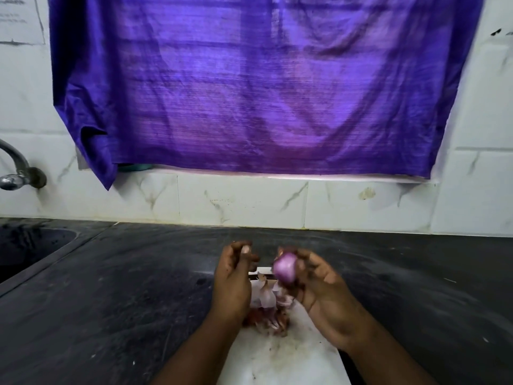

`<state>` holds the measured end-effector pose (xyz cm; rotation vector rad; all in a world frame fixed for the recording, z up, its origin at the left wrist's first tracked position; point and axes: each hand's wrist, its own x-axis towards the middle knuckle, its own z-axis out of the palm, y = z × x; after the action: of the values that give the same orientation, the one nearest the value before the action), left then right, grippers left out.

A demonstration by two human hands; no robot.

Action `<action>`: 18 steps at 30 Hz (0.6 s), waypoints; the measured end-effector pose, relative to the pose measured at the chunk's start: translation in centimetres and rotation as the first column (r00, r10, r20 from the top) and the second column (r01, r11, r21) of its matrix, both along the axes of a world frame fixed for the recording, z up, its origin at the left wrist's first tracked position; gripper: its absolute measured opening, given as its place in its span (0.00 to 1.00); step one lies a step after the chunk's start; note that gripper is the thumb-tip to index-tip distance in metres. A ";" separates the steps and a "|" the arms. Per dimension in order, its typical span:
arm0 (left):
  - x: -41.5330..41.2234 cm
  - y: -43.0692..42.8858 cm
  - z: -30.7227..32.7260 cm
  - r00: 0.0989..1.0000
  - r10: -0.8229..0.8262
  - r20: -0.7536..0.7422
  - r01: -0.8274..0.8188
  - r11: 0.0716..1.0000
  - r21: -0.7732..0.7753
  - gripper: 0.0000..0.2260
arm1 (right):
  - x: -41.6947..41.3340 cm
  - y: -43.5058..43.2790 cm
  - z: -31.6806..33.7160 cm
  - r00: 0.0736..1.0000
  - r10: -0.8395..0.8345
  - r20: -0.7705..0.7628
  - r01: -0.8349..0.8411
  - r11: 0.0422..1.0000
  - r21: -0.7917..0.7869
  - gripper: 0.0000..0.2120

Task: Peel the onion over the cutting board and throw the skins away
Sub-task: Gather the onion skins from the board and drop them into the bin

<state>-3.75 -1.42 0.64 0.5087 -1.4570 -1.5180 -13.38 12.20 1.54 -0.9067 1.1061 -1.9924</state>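
Note:
A small purple onion (pixel 284 267), mostly bare of dry skin, sits in the fingertips of my right hand (pixel 319 290), raised above the white cutting board (pixel 291 359). My left hand (pixel 233 282) hovers just left of it with fingers curled and pinched together; blur hides whether a scrap of skin is between them. Pale and reddish onion skins (pixel 268 307) lie in a loose pile on the board under both hands.
The board lies on a dark stone counter (pixel 125 295). A sink basin (pixel 30 248) and a metal tap (pixel 16 173) are at the far left. A white tiled wall (pixel 249 201) with a purple curtain (pixel 263 84) stands behind.

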 end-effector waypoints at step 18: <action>-0.2 -2.1 -1.8 0.735 -0.083 0.673 0.425 0.830 -0.362 0.16 | -2.3 -4.9 -1.6 0.910 -0.119 -0.396 0.320 0.809 0.493 0.24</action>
<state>-3.98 -3.57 -1.12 0.5342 -2.4708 -1.1261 -15.67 7.28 -0.05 -0.8527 1.9485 -1.5555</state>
